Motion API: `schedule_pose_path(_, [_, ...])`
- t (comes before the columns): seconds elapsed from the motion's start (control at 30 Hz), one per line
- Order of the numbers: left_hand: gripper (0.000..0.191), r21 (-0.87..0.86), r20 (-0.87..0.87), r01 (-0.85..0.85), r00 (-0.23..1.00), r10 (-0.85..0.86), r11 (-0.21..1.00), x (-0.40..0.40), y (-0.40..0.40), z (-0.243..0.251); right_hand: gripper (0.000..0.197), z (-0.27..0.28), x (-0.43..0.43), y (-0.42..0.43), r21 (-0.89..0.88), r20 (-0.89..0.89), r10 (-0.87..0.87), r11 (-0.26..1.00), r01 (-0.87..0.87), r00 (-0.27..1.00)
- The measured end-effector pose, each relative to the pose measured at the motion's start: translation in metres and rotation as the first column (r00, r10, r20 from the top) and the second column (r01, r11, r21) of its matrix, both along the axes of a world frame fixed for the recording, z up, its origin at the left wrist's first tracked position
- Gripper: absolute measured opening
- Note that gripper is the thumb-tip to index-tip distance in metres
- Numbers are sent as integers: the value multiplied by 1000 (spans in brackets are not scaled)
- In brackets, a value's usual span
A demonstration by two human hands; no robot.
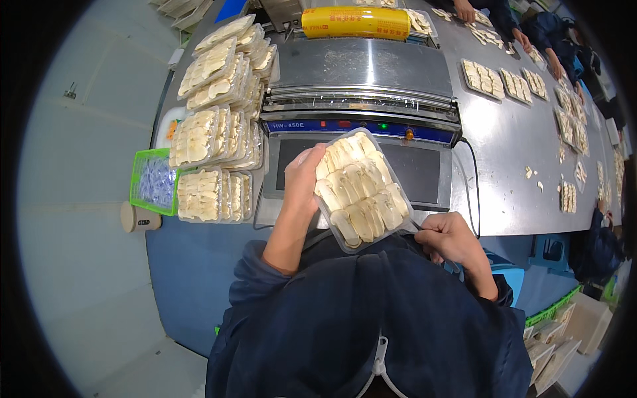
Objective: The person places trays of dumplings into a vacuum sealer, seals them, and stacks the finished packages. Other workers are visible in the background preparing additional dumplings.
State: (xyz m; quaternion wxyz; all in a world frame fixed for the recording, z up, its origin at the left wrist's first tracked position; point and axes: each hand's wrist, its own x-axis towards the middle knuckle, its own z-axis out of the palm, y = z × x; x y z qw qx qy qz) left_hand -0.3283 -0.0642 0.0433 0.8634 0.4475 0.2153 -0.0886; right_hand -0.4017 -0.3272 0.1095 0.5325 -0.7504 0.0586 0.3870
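Note:
My left hand point(303, 174) grips the left edge of a clear plastic tray of sliced mushrooms point(363, 191), tilted in front of my body. The pale slices lie in overlapping rows. At the tray's lower right corner, my right hand point(450, 239) is closed around a thin grey tool point(417, 226); its kind is hard to tell because the fingers cover most of it. Beyond the tray stands a film wrapping machine point(358, 127) with a green light lit on its blue panel. A dark heating plate point(423, 174) lies partly hidden under the tray.
Stacks of filled mushroom trays point(196, 137) rise at left, beside a green basket point(133, 181) of small clear packets. A yellow film roll point(356, 23) lies behind the machine. Co-workers' hands point(465, 11) handle slices along the steel table point(497, 144). A black cable point(475, 194) hangs over its edge.

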Motion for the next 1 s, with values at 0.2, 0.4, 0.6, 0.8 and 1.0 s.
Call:
schedule_pose_path(0.2, [27,77,-28,-13,999,15,997,-4,-3,-4,17,-11,-5,16,-144,228,186,977,-156,956])
schedule_pose_path(0.4, [33,-25,25,-11,1000,12,1000,-2,3,0,16,0,2,3,-7,248,199,979,-204,948])
schedule_pose_path(0.6, [57,-185,132,-90,984,116,979,22,19,15,28,-38,35,14,302,198,-467,866,400,862])
schedule_pose_path(0.8, [60,-289,111,-217,960,258,932,-7,36,4,27,-44,48,70,460,59,-487,788,409,871])
schedule_pose_path(1.0, [52,-243,96,68,994,-46,968,-115,65,6,23,-42,76,127,519,91,-298,829,210,950])
